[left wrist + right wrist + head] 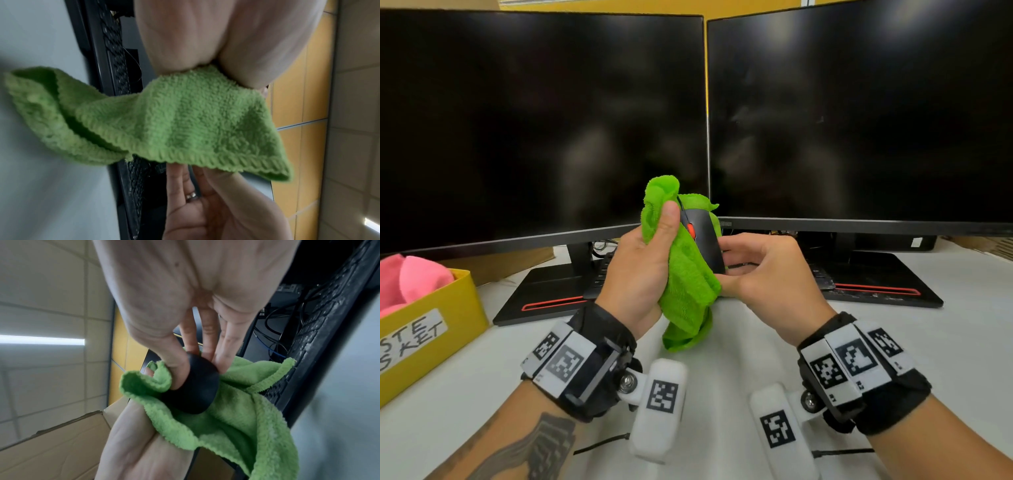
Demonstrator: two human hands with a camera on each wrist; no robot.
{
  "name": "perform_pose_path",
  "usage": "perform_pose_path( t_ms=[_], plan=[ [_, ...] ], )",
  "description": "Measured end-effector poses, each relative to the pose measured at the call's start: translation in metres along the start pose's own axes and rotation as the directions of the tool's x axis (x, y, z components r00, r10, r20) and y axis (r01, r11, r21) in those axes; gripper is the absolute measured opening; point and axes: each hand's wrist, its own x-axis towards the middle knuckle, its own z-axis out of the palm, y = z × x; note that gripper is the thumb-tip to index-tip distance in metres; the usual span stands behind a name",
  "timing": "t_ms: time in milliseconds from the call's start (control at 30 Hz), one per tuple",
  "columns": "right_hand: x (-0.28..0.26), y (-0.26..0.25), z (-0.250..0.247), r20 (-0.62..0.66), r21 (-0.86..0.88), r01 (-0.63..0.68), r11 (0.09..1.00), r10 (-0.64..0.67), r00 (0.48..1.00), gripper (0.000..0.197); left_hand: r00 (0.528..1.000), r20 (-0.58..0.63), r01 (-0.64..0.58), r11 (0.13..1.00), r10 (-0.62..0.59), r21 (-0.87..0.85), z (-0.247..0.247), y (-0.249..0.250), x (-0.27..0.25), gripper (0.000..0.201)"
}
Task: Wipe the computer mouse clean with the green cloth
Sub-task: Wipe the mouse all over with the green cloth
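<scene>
Computer mouse (pixel 704 240): centre frame, upright, pinched by right hand (pixel 767 274); left hand (pixel 643 270) grips green cloth (pixel 685 274) against its left flank

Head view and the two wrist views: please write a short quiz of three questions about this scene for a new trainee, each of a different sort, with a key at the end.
1. True or false: the computer mouse lies flat on the table.
2. Which of the hands grips the green cloth? A) the left hand B) the right hand C) neither
3. Fill in: the colour of the scroll wheel on the mouse is ____.

Key
1. False: it is held up in the air in front of the two dark monitors.
2. A; the right hand holds the mouse, as the right wrist view shows.
3. Red.
</scene>
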Motion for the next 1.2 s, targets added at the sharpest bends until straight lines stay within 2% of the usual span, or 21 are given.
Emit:
perform_pose_path(
  t_ms=[100,167,233,367,500,567,600,733,867,967,1067,1200],
  plan=[
    [0.001,0.0,-0.002,-0.032,0.011,0.002,1.0,-0.002,0.999,0.063,0.999,-0.009,0.039,0.997,-0.04,-0.06,-0.001,0.001,0.0,0.061],
    [0.002,-0.002,-0.004,-0.06,0.02,0.006,1.0,-0.005,0.998,0.061,0.995,0.039,0.099,0.984,-0.095,-0.15,-0.001,0.004,0.001,0.061],
    [0.001,-0.005,-0.006,-0.082,0.019,0.011,1.0,-0.01,0.997,0.062,0.988,0.105,0.135,0.965,-0.114,-0.225,-0.002,0.006,0.002,0.07],
    [0.001,-0.005,-0.007,-0.118,0.024,0.041,0.999,-0.038,0.992,0.047,0.973,0.215,0.159,0.924,-0.086,-0.348,-0.007,0.009,0.004,0.092],
    [-0.001,-0.007,-0.007,-0.098,0.111,0.035,0.993,-0.024,0.995,0.04,0.936,0.337,0.211,0.929,-0.102,-0.305,0.001,0.006,-0.002,0.072],
    [-0.002,-0.008,-0.007,-0.1,0.144,0.037,0.989,-0.022,0.995,0.035,0.943,0.318,0.168,0.965,-0.098,-0.203,0.004,-0.002,-0.002,0.05],
    [-0.001,-0.008,-0.007,-0.112,0.163,0.039,0.986,-0.021,0.994,0.033,0.949,0.302,0.149,0.974,-0.093,-0.169,0.004,-0.005,-0.001,0.047],
    [-0.001,-0.008,-0.007,-0.078,0.332,-0.027,0.943,0.056,0.995,0.033,0.928,0.358,0.147,0.986,-0.108,-0.083,0.002,-0.01,-0.001,0.048],
    [-0.001,-0.012,-0.007,-0.001,0.497,-0.129,0.858,0.149,0.989,0.035,0.908,0.412,0.061,0.997,-0.076,0.051,-0.005,-0.011,0.003,0.046],
    [0.003,-0.011,-0.013,0.053,0.644,-0.189,0.741,0.203,0.978,0.059,0.891,0.454,-0.032,0.995,-0.016,0.097,-0.009,-0.008,0.002,0.043],
    [0.004,-0.016,-0.016,0.132,0.657,-0.214,0.723,0.169,0.977,0.068,0.902,0.423,-0.148,0.983,0.088,0.11,-0.01,-0.005,0.0,0.047],
    [0.0,-0.024,-0.015,0.185,0.645,-0.207,0.736,0.112,0.976,0.052,0.922,0.349,-0.232,0.962,0.169,0.146,-0.014,-0.005,0.002,0.04]
  ],
)
